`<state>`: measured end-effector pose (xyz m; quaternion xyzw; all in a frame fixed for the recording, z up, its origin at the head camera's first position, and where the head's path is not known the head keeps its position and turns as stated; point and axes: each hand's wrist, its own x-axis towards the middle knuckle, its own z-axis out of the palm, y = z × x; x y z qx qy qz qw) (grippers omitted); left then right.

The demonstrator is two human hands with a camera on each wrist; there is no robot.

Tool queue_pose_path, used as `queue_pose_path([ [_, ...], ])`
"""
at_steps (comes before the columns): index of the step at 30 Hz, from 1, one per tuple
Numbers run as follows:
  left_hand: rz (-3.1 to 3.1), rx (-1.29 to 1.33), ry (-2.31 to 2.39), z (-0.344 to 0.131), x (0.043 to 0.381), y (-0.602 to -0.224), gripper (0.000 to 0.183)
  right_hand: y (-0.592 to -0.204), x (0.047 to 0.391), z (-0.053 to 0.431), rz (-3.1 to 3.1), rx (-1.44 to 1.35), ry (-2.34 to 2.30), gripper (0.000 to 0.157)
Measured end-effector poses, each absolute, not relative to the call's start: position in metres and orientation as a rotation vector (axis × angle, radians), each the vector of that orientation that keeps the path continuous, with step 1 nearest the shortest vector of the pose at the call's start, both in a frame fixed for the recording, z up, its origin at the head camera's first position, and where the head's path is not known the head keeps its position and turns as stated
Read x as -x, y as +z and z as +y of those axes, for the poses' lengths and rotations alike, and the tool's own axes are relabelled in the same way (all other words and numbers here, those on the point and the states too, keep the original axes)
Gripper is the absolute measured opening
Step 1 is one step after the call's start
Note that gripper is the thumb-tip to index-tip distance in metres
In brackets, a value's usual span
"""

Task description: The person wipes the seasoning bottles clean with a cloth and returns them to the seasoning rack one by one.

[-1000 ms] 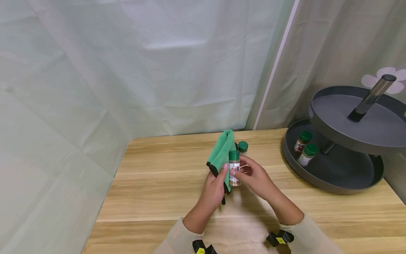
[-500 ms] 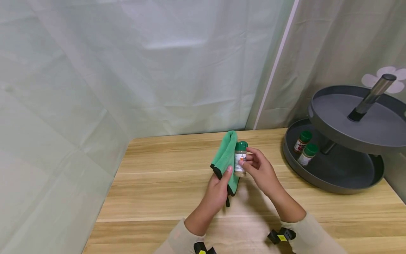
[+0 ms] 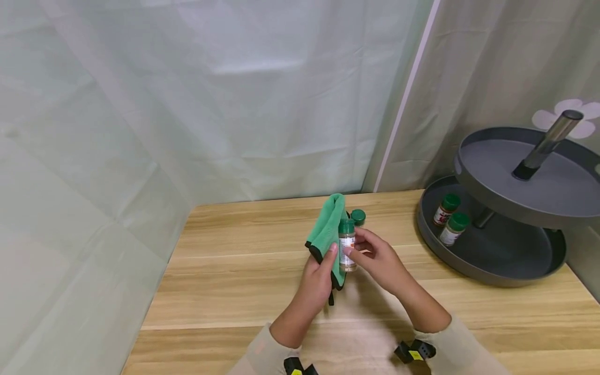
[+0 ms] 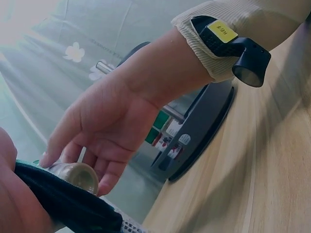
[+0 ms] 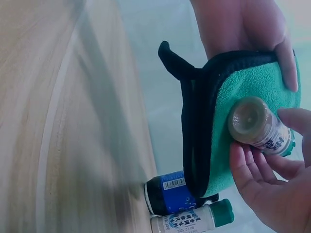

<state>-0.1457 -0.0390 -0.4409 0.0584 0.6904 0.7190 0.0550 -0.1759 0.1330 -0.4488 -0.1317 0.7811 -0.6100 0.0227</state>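
My left hand [image 3: 316, 284] grips a folded green cloth [image 3: 326, 224] with black edging, its thumb across the front. In my right hand [image 3: 382, 263], a spice jar [image 3: 347, 252] with a green lid is pinched between thumb and fingers, upright against the cloth's right side. The right wrist view shows the jar's clear round base [image 5: 249, 119] over the green terry face, with the right fingers [image 5: 252, 167] curled beneath it. A second green-capped jar [image 3: 358, 216] stands behind, mostly hidden by the held one. Beside it, a dark bottle with a blue label [image 5: 170, 191] shows in the right wrist view.
At the right of the wooden table [image 3: 225, 281] stands a grey two-tier round tray [image 3: 497, 278]. Two green-lidded jars, one with a red label [image 3: 442, 214] and one with a white label [image 3: 450, 237], sit on its lower tier. A pale curtain [image 3: 281, 104] hangs behind the table.
Jar and cloth first moved right and slightly away, then came back left and nearer. The jar's label has turned. The jar behind was covered midway and shows again.
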Motion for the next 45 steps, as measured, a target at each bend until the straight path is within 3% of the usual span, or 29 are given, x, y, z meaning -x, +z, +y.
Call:
queue_pose_path([
  [13, 2.069, -0.131, 2.207, -0.0394, 0.1463, -0.4382, 0.057, -0.4475, 0.1751, 0.1305, 2.450, 0.375, -1.912, 0.053],
  [21, 2.091, -0.067, 2.185, -0.0400, 0.1482, -0.4397, 0.057, -0.4453, 0.1751, 0.1329, 2.399, 0.363, -2.071, 0.048],
  [30, 1.850, 0.059, 2.349, -0.0399, 0.1511, -0.4380, 0.057, -0.4459, 0.1724, 0.1338, 2.196, 0.514, -2.305, 0.047],
  [45, 1.650, 0.029, 2.466, -0.0370, 0.1526, -0.4421, 0.047, -0.4431, 0.1668, 0.1273, 1.987, 0.814, -2.510, 0.055],
])
